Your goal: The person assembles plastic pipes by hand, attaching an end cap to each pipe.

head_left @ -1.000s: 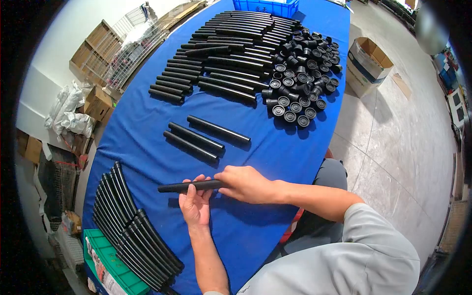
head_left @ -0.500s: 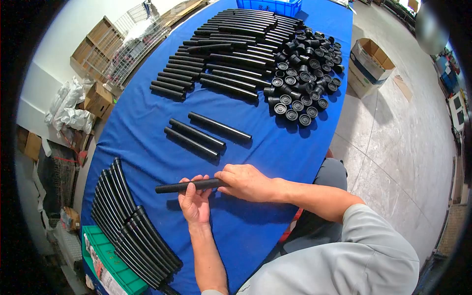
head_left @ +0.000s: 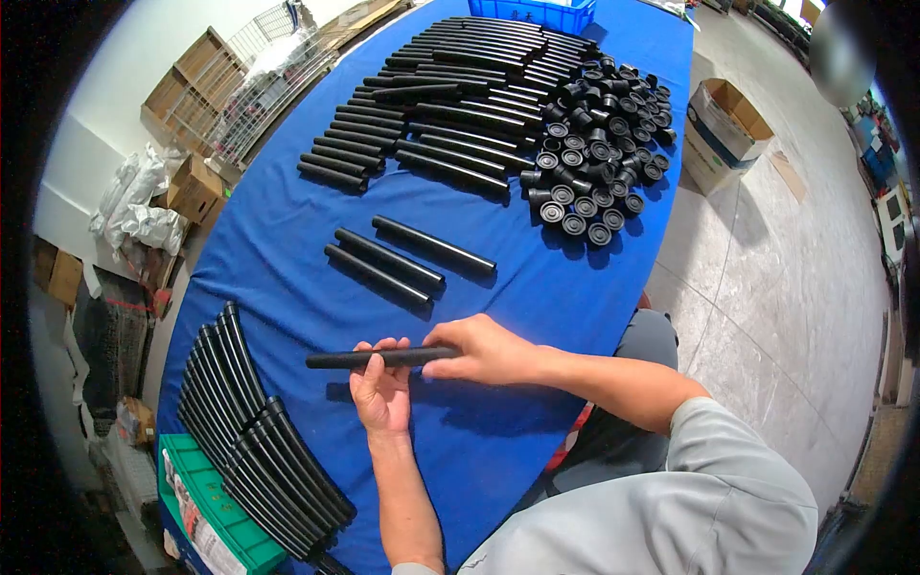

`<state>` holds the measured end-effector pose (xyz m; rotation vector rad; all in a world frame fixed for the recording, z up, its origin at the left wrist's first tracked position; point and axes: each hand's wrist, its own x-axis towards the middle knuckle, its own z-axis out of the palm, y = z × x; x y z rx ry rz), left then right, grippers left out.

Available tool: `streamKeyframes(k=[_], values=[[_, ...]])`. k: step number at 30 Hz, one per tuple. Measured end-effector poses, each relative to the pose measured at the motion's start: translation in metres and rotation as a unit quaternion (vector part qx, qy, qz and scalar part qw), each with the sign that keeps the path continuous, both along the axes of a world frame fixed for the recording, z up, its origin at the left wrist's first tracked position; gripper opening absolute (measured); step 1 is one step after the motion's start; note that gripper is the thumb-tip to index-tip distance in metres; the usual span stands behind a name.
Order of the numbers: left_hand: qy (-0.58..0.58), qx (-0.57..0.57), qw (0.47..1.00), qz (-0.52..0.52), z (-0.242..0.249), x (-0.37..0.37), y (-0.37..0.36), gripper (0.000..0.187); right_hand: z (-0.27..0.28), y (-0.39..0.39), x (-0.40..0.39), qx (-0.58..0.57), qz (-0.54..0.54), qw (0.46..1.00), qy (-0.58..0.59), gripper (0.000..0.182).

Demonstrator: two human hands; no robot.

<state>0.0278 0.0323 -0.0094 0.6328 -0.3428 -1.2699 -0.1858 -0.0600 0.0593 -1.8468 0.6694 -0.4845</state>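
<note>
A black tube (head_left: 335,360) lies level across both my hands, just above the blue cloth. My left hand (head_left: 383,391) cradles its middle from below, thumb in front and fingertips behind. My right hand (head_left: 484,350) is closed round the right end, which its fingers partly hide. Just beyond my hands, three similar loose tubes (head_left: 431,245) rest on the cloth. To the left, tubes are laid side by side in a fanned stack (head_left: 278,470), some with a thicker collar at one end.
Farther back on the blue-covered table (head_left: 278,249) are rows of black tubes (head_left: 460,115) and a heap of black rubber caps (head_left: 599,153). A blue crate (head_left: 546,13) sits at the far edge, a green bin (head_left: 225,517) at the near left. A cardboard box (head_left: 724,134) stands on the floor.
My right hand has rolled and shifted slightly at the tube's end, and the tube now lies more nearly level. My left hand has barely moved. The view has shifted a little.
</note>
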Motion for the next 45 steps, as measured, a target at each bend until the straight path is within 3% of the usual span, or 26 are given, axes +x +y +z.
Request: streamKeyframes(k=[1,4,8,11,14,17,20,21,23,24,25,32,36,39,42,43,45], values=[[0.002,-0.004,1.0,-0.006,0.002,-0.001,0.0,0.019,0.007,-0.003,-0.002,0.123,0.019,0.992,0.02,0.037],[0.007,0.026,1.0,0.001,0.008,-0.006,-0.002,0.019,-0.017,0.001,0.005,-0.165,-0.034,0.982,-0.082,0.033],[-0.004,0.01,1.0,-0.007,0.001,0.002,0.002,0.018,-0.022,-0.002,0.002,-0.139,0.011,0.988,-0.069,0.035],[-0.013,0.014,1.0,0.002,0.005,-0.003,0.0,0.018,-0.01,-0.003,-0.002,-0.05,0.041,0.998,0.003,0.038],[-0.008,0.028,1.0,0.009,0.012,-0.009,-0.002,0.018,-0.03,0.004,0.004,-0.27,-0.04,0.961,-0.04,0.033],[-0.005,0.011,1.0,-0.016,0.003,0.0,0.0,0.019,-0.025,0.009,0.003,-0.325,-0.044,0.944,-0.04,0.031],[0.001,-0.01,1.0,-0.024,0.002,0.001,0.002,0.018,-0.003,-0.003,-0.003,0.0,0.035,0.999,0.007,0.034],[0.004,-0.008,1.0,-0.021,0.003,-0.001,0.001,0.018,0.019,-0.008,-0.007,0.227,0.047,0.972,0.042,0.038],[0.006,0.003,1.0,-0.019,0.006,-0.004,-0.002,0.018,-0.018,-0.002,0.0,-0.06,-0.007,0.997,-0.042,0.04],[0.004,0.014,1.0,-0.018,0.008,-0.004,-0.002,0.018,-0.019,0.001,0.003,-0.202,-0.035,0.975,-0.083,0.041],[0.002,0.025,1.0,-0.017,0.009,-0.004,-0.003,0.018,-0.019,0.005,0.002,-0.229,-0.015,0.973,0.001,0.042],[0.02,0.005,1.0,-0.016,0.005,-0.002,0.0,0.018,-0.027,0.0,0.003,-0.104,-0.026,0.991,-0.085,0.041],[0.012,0.012,1.0,-0.018,0.006,-0.002,-0.001,0.018,-0.024,0.006,0.004,-0.233,-0.048,0.966,-0.097,0.031],[0.025,-0.003,0.999,-0.024,0.004,-0.001,0.001,0.018,0.017,-0.002,-0.007,0.105,0.026,0.994,0.019,0.032],[0.018,0.02,0.999,-0.018,0.009,-0.005,-0.001,0.018,-0.022,0.001,0.005,-0.165,-0.05,0.978,-0.113,0.035],[0.012,0.033,0.999,-0.014,0.01,-0.006,-0.002,0.018,-0.023,0.005,0.004,-0.22,-0.04,0.97,-0.091,0.035],[0.011,0.016,1.0,-0.014,0.005,-0.002,-0.001,0.019,-0.022,0.011,0.004,-0.219,-0.044,0.971,-0.089,0.035]])
